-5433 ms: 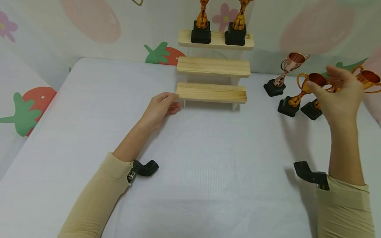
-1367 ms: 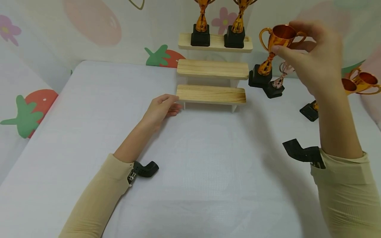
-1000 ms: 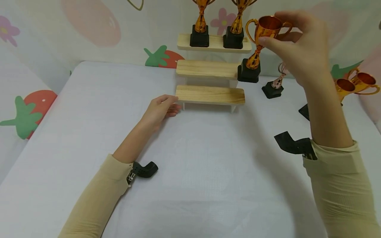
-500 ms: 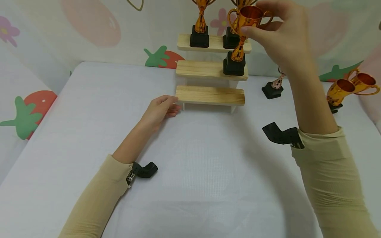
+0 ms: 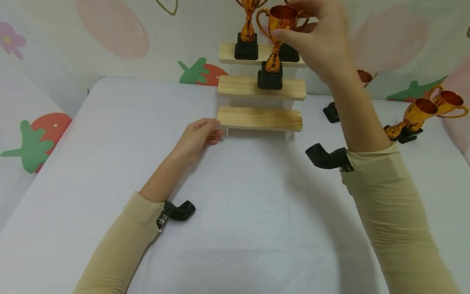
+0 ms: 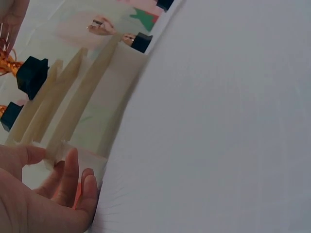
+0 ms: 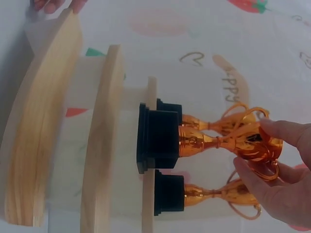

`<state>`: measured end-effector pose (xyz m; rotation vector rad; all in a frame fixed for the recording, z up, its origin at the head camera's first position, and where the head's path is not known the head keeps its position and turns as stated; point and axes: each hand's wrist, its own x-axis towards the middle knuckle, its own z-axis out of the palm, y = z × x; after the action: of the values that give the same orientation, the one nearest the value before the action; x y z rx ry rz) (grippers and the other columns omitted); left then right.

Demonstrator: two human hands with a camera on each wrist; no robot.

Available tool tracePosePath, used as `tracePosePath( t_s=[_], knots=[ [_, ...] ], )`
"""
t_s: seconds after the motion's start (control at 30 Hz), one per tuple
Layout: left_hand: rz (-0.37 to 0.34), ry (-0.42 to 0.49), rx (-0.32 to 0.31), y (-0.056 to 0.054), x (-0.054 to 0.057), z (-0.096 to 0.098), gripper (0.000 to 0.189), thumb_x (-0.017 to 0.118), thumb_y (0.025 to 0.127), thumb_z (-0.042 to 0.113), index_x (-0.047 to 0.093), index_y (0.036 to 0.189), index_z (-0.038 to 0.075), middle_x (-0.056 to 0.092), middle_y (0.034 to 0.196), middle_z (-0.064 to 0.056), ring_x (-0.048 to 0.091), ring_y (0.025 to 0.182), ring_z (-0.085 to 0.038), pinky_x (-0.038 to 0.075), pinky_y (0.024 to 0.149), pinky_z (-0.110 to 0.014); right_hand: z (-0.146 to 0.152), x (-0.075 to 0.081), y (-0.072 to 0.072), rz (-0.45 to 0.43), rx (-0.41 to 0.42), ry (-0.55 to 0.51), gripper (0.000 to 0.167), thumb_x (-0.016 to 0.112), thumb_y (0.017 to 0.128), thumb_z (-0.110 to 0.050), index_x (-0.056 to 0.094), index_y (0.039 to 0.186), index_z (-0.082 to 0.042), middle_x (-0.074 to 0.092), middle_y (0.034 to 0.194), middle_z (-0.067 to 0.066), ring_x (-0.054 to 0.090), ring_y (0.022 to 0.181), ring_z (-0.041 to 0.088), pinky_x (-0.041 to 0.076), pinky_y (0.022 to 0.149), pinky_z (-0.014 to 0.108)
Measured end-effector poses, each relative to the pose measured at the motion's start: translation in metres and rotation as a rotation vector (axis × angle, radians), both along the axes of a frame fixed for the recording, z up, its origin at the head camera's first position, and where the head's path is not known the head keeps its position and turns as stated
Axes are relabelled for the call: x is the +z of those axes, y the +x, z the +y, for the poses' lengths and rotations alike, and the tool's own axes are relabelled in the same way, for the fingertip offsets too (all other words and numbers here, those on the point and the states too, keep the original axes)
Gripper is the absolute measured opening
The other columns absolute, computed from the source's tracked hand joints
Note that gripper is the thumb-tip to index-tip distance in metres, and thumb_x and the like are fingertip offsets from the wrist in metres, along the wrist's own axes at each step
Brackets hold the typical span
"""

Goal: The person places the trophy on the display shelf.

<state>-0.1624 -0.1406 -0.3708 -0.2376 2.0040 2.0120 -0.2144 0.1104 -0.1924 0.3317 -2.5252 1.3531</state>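
In the head view my right hand (image 5: 323,41) pinches the cup of a gold trophy (image 5: 273,61) between thumb and fingers. Its black base hangs over the middle step (image 5: 235,86) of a wooden three-step display stand (image 5: 260,117); the right wrist view shows a gap between base (image 7: 160,138) and step (image 7: 102,141). My left hand (image 5: 198,136) holds the left end of the lowest step, thumb above and fingers below, as the left wrist view shows. Two more gold trophies stand on the top step, one at left (image 5: 247,43), the other (image 5: 289,53) partly hidden behind the held one.
Right of the stand is a rose-coloured trophy (image 5: 332,112), mostly behind my right forearm. Farther right, two gold trophies (image 5: 416,116) stand close together on the white-covered table (image 5: 235,204). A patterned cloth backdrop (image 5: 176,36) rises behind the stand.
My right hand has taken a gold trophy from the group at right, lifted it and carried it left to above the middle step. My left hand has stayed at the lowest step.
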Motion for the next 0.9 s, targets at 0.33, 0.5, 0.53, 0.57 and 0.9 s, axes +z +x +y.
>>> tracePosePath(
  t_s=[0.33,0.5,0.53,0.57,0.9],
  knots=[
    [0.01,-0.006,0.003,0.0,0.0,0.0,0.043,0.051,0.112,0.022,0.054,0.147,-0.004,0.066,0.093,0.004,0.063,0.093,-0.01,0.054,0.08,-0.015,-0.017,-0.006,-0.009,-0.028,0.015,-0.002,0.057,0.076,0.099,-0.019,0.055,0.15,-0.006,0.057,0.146,0.012,0.054,0.103,0.01,0.052,0.098,0.019],
    [0.007,-0.002,0.005,0.0,0.0,0.0,0.043,0.052,0.112,0.022,0.054,0.146,-0.004,0.066,0.092,0.005,0.064,0.093,-0.01,0.054,0.08,-0.015,-0.026,-0.007,-0.012,-0.022,0.045,-0.027,0.057,0.076,0.099,-0.016,0.054,0.15,-0.004,0.058,0.145,0.013,0.052,0.102,0.009,0.051,0.096,0.02],
    [0.006,-0.001,0.006,0.0,0.0,0.0,0.043,0.052,0.112,0.022,0.054,0.147,-0.004,0.067,0.092,0.005,0.064,0.093,-0.01,0.054,0.08,-0.015,-0.028,-0.007,-0.013,-0.025,0.05,-0.036,0.057,0.076,0.099,-0.015,0.055,0.15,-0.003,0.059,0.145,0.014,0.052,0.102,0.009,0.051,0.096,0.02],
    [0.007,0.001,0.007,0.0,0.0,0.0,0.043,0.052,0.112,0.022,0.055,0.146,-0.004,0.067,0.091,0.005,0.064,0.093,-0.01,0.054,0.08,-0.015,-0.029,-0.007,-0.013,-0.029,0.054,-0.042,0.056,0.076,0.099,-0.015,0.055,0.149,-0.003,0.059,0.144,0.014,0.052,0.101,0.008,0.05,0.094,0.02],
    [0.009,0.008,0.007,-0.001,-0.001,0.0,0.043,0.052,0.112,0.021,0.055,0.146,-0.004,0.067,0.089,0.006,0.064,0.091,-0.009,0.054,0.079,-0.015,-0.04,-0.013,-0.019,-0.05,0.057,-0.064,0.05,0.079,0.096,-0.015,0.061,0.141,-0.004,0.064,0.134,0.009,0.051,0.099,0.007,0.05,0.09,0.02]
  ],
)
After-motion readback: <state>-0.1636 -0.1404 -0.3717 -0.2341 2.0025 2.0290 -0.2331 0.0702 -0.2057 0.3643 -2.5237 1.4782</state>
